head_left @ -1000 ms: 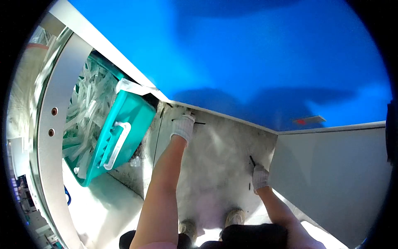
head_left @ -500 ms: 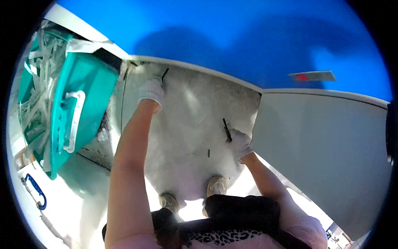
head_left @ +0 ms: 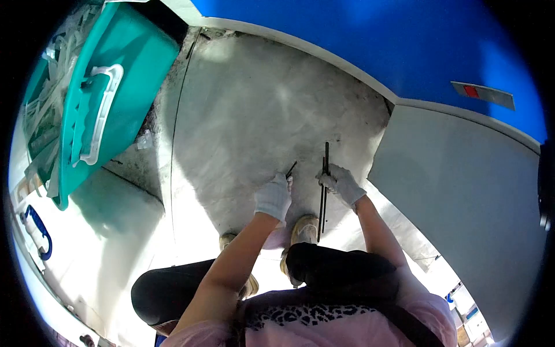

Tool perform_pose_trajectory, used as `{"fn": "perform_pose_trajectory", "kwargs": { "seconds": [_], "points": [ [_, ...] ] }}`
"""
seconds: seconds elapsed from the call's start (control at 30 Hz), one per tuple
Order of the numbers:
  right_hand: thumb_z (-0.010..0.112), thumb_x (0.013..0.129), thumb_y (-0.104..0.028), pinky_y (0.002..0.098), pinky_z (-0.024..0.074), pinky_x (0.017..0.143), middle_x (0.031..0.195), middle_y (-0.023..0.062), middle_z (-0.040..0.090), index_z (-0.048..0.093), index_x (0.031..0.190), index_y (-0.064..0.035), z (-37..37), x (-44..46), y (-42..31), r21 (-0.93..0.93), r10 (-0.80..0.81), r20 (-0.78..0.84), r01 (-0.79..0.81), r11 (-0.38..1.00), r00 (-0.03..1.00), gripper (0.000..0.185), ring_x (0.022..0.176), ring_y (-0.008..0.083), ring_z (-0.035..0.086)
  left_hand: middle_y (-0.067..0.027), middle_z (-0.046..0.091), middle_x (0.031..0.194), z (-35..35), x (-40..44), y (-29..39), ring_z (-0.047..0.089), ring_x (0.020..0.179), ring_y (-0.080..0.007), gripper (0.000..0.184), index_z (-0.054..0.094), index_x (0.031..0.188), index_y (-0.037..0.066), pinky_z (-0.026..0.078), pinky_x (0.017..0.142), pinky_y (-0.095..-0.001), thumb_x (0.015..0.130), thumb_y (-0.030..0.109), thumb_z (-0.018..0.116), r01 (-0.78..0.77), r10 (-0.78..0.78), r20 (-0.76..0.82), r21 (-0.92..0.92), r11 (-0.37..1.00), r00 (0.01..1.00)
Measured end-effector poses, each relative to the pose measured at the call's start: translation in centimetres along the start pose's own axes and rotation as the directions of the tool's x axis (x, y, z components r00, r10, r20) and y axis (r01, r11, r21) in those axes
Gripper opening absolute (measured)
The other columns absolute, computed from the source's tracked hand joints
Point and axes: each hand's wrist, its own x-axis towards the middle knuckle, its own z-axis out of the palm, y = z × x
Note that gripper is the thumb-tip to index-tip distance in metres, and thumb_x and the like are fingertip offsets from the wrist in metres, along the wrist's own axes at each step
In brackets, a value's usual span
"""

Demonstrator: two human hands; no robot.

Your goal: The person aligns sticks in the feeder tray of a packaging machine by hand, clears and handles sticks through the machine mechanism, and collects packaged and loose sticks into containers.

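Note:
In the head view, my left hand [head_left: 273,196], in a white glove, is closed around a short thin black stick [head_left: 291,169] whose tip pokes out past the fingers. A little to its right, my right hand [head_left: 342,185], also gloved, grips long thin black sticks [head_left: 322,211]. They stand out above and below the fist, side by side; how many is hard to tell. Both hands are low over the grey floor [head_left: 248,98], just ahead of my shoes [head_left: 304,229]. The palms and inner fingers are partly hidden.
A green bin [head_left: 130,87] with a white handle [head_left: 104,113] stands at left, full of clear plastic strips [head_left: 49,124]. A blue panel [head_left: 358,40] runs across the top, and a grey panel [head_left: 457,191] is on the right. Dark debris [head_left: 205,36] lies near the far edge.
My left hand has come back from the far left of the floor to beside my right hand, its black stick still held. The sticks in my right hand now hang lower. The view has shifted.

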Motion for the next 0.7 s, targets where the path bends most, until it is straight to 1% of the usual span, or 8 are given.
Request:
{"fn": "perform_pose_trajectory", "kwargs": {
  "seconds": [0.07,0.2,0.33,0.4,0.43,0.47,0.5,0.7],
  "points": [
    [0.058,0.082,-0.021,0.0267,0.0437,0.056,0.077,0.0044,0.059,0.058,0.090,-0.0024,0.2,0.4,0.4,-0.114,0.027,0.018,-0.024,0.993,0.999,0.020,0.065,0.0121,0.053,-0.0124,0.066,0.080,0.4,1.1,0.3,0.064,0.075,-0.0328,0.026,0.052,0.102,0.005,0.051,0.061,-0.0409,0.087,0.025,0.048,0.038,-0.047,0.213,0.046,0.998,0.976],
    [0.058,0.082,-0.024,0.0299,0.0459,0.059,0.079,0.0113,0.061,0.059,0.090,-0.0020,0.6,1.0,1.3,-0.218,0.010,0.036,-0.002,0.976,0.999,0.023,0.066,0.0186,0.058,-0.0100,0.066,0.081,0.3,1.5,1.8,0.065,0.077,-0.0293,0.023,0.057,0.098,0.005,0.051,0.060,-0.0413,0.084,0.023,0.052,0.024,-0.047,0.225,0.107,0.994,0.973],
    [0.054,0.083,-0.040,0.0413,0.0441,0.072,0.085,0.0233,0.059,0.057,0.095,-0.0001,0.8,0.7,-1.1,-0.477,-0.115,-0.008,0.097,0.874,0.993,0.042,0.082,0.0374,0.057,-0.0126,0.061,0.101,1.5,0.9,2.2,0.063,0.087,-0.0294,0.020,0.064,0.097,0.007,0.050,0.065,-0.0417,0.081,0.014,0.054,-0.230,0.176,0.224,0.243,0.942,0.959],
    [0.051,0.084,-0.043,0.0424,0.0420,0.079,0.099,0.0228,0.058,0.055,0.104,-0.0003,0.8,0.7,-3.3,-0.541,-0.011,0.049,0.036,0.840,0.999,0.048,0.094,0.0381,0.054,-0.0176,0.056,0.110,-1.3,0.8,3.3,0.056,0.101,-0.0334,0.031,0.060,0.108,0.004,0.048,0.072,-0.0451,0.083,0.021,0.052,-0.254,0.167,0.421,0.160,0.954,0.891],
    [0.050,0.086,-0.039,0.0404,0.0412,0.082,0.106,0.0233,0.056,0.053,0.110,-0.0006,0.6,0.7,-2.3,-0.566,0.098,0.065,-0.044,0.823,0.993,0.046,0.101,0.0368,0.053,-0.0174,0.056,0.111,-1.2,0.6,3.2,0.056,0.102,-0.0332,0.032,0.060,0.109,0.004,0.048,0.073,-0.0448,0.083,0.022,0.052,-0.248,0.187,0.400,0.106,0.963,0.897],
    [0.049,0.087,-0.036,0.0388,0.0404,0.084,0.110,0.0232,0.055,0.051,0.115,-0.0014,1.0,-0.5,-7.6,-0.310,0.197,0.077,-0.165,0.936,0.977,0.045,0.104,0.0351,0.052,-0.0173,0.056,0.111,-0.7,0.4,3.0,0.055,0.102,-0.0330,0.033,0.060,0.109,0.005,0.047,0.074,-0.0444,0.084,0.023,0.051,-0.224,0.192,0.353,0.052,0.973,0.916],
    [0.049,0.088,-0.033,0.0372,0.0397,0.084,0.113,0.0227,0.055,0.050,0.118,-0.0009,1.7,-1.0,-9.6,-0.295,0.222,0.073,-0.192,0.936,0.972,0.044,0.105,0.0337,0.052,-0.0172,0.056,0.112,-0.1,0.1,2.8,0.055,0.103,-0.0327,0.034,0.059,0.110,0.005,0.046,0.075,-0.0441,0.084,0.024,0.051,-0.194,0.189,0.306,-0.014,0.981,0.933],
    [0.049,0.086,-0.037,0.0389,0.0426,0.078,0.100,0.0203,0.058,0.053,0.111,-0.0019,1.6,2.4,-4.5,-0.382,0.148,0.142,-0.083,0.920,0.979,0.044,0.093,0.0326,0.055,-0.0164,0.056,0.114,0.7,-0.7,-0.3,0.053,0.105,-0.0314,0.038,0.057,0.113,0.006,0.042,0.082,-0.0420,0.085,0.030,0.049,0.001,0.063,0.213,-0.291,0.957,0.975]
  ]
}}
